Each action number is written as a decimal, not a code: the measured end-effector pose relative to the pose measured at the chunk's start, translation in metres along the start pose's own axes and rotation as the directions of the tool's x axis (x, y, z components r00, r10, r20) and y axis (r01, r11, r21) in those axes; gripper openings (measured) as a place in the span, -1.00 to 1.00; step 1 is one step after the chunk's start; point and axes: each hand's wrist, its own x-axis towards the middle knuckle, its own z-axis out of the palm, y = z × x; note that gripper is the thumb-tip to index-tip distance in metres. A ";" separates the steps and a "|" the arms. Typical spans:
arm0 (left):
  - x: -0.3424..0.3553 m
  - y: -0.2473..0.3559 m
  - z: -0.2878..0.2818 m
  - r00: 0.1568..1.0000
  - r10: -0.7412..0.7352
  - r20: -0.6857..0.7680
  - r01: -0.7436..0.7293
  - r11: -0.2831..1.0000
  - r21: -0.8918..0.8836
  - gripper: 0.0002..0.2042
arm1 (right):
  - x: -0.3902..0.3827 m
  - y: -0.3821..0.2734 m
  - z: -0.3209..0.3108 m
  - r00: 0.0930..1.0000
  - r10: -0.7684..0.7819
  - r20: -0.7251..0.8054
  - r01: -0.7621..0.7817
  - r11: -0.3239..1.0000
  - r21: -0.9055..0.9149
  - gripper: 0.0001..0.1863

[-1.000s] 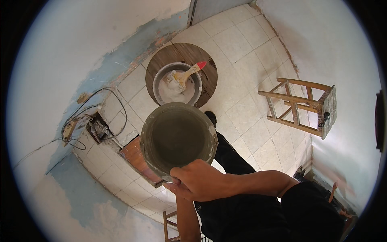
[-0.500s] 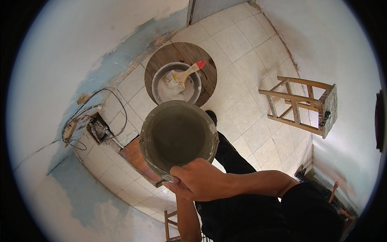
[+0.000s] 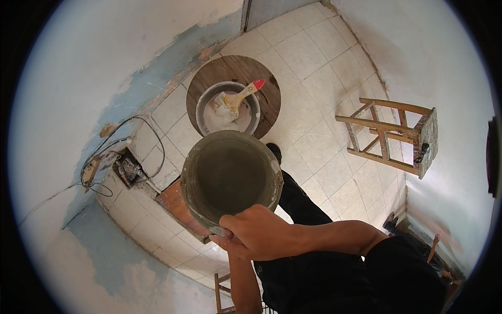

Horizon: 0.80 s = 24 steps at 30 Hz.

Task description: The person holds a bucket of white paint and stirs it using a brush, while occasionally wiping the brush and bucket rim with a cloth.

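Our right hand (image 3: pixel 259 233) sits just below centre, knuckles up and fingers curled in a closed grip, its bare forearm running off toward four o'clock. Our left hand (image 3: pixel 226 245) lies mostly hidden under it, its forearm dropping toward six o'clock.

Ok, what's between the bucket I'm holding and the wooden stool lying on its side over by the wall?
In the head view, only bare pale floor tiles lie between the bucket and the tipped wooden stool; a dark shoe pokes out by the bucket's rim.

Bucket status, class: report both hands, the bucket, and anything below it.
Right hand and left hand gripping grey bucket at its near rim. Bucket upright, held up off the floor. Below it: basin with paintbrush on round wooden board.
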 end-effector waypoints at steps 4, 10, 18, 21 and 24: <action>0.002 0.003 0.005 1.000 0.004 0.001 -0.004 1.000 0.001 -0.38 | 0.002 -0.002 -0.001 1.000 0.022 0.005 -0.022 1.000 0.013 -0.72; 0.002 0.006 0.005 1.000 0.007 0.005 -0.007 1.000 0.002 -0.38 | 0.004 0.001 0.000 1.000 0.006 0.008 -0.006 1.000 -0.018 -0.69; -0.008 0.001 -0.011 1.000 -0.016 -0.020 0.017 1.000 0.012 -0.38 | 0.005 -0.001 0.008 0.999 0.042 0.013 -0.042 0.999 -0.002 -0.67; -0.018 -0.004 -0.028 0.998 -0.033 -0.043 0.034 0.999 0.019 -0.38 | 0.000 -0.002 0.020 1.000 -0.005 -0.028 0.005 1.000 -0.006 -0.65; -0.028 -0.009 -0.048 0.997 -0.043 -0.072 0.045 0.999 0.025 -0.38 | -0.005 -0.005 0.029 0.999 0.005 0.045 -0.005 1.000 0.003 -0.63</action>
